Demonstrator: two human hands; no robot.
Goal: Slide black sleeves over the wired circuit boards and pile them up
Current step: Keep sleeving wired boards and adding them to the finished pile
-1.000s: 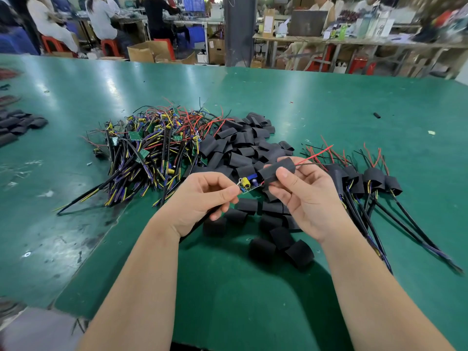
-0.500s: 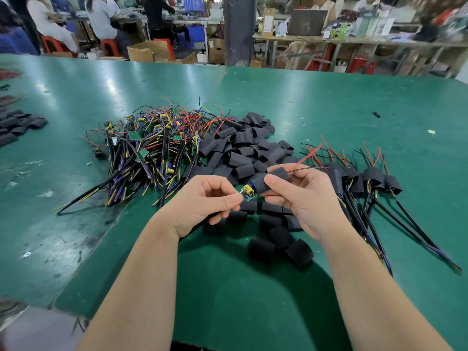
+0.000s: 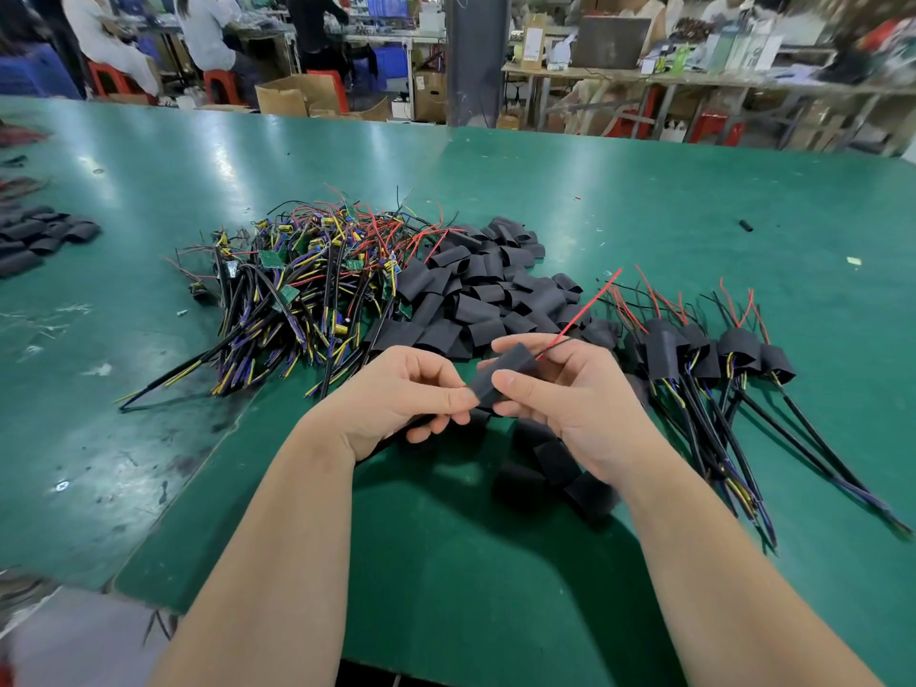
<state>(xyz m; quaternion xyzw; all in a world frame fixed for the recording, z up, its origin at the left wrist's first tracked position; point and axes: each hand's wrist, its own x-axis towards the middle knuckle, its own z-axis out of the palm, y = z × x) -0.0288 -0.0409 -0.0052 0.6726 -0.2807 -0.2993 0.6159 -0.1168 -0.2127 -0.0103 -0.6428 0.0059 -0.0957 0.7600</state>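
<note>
Head camera: both forearms reach out over the green counter and meet just above it. The right grip has thumb and fingers curled round a black sleeve, pinching it across its middle. The left grip pinches the sleeve's near end between thumb and forefinger, with the other fingers curled under. A red wire sticks up out of the sleeve's far end. No board shows at either end of it.

Behind the left grip lies a tangled heap of bare wired boards, green boards among yellow, purple, red and black leads. Touching that heap on its right is a heap of empty sleeves. A few loose sleeves lie under and just below the right grip. To the right, the sleeved boards lie in a pile, red leads pointing away and black cables trailing toward the near edge. More sleeves sit at the far left edge.

Beyond the counter, people sit on red stools, with cardboard boxes and a grey pillar near them.
</note>
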